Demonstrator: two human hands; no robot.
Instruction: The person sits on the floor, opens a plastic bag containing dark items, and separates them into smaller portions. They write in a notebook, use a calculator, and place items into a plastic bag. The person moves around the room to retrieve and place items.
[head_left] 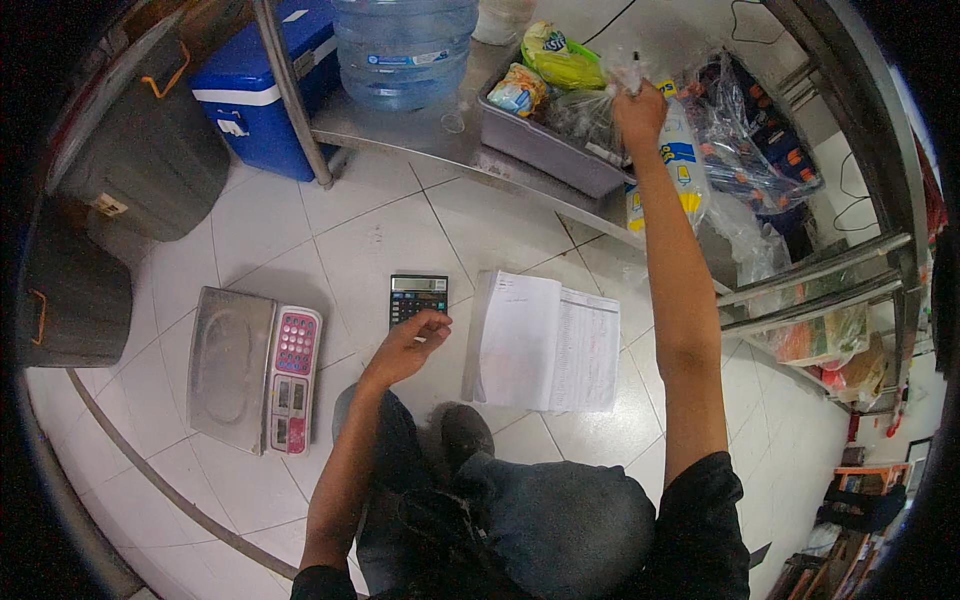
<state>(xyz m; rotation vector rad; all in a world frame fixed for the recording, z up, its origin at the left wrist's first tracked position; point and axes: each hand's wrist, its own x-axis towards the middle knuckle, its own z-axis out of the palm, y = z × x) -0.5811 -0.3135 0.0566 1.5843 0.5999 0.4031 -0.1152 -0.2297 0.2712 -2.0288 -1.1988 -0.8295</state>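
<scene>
The floor of glossy white tiles (pixel 375 225) carries the work area; along its upper side runs a low grey metal shelf (pixel 400 135) on tubular legs.

Containers: on the shelf, a grey rectangular plastic bin (pixel 550 155) holds a green-and-yellow packet (pixel 562 66), an orange-and-white packet (pixel 518 92) and crumpled clear plastic (pixel 585 122). A large round bottle of clear blue plastic (pixel 405 60) stands left of it. A blue cooler box with a white band (pixel 265 95) and two dark grey plastic tubs with orange handles (pixel 150 150) stand at left.

Other objects: on the tiles, a flat scale with a metal pan and pink keypad (pixel 255 370), a black rectangular calculator (pixel 418 283) and an open stack of white paper sheets (pixel 545 345) lie from left to right. The person's denim-clad knees hide the floor below.

Hands: the left hand (pixel 408 347), loosely curled with nothing visibly gripped, covers the calculator's lower part; contact cannot be told. The right hand (pixel 641 112), above the bin's right end, has its fingers bent around a slim, pale object with a dark tip (pixel 635 68); whether it also grips the plastic cannot be told.
</scene>
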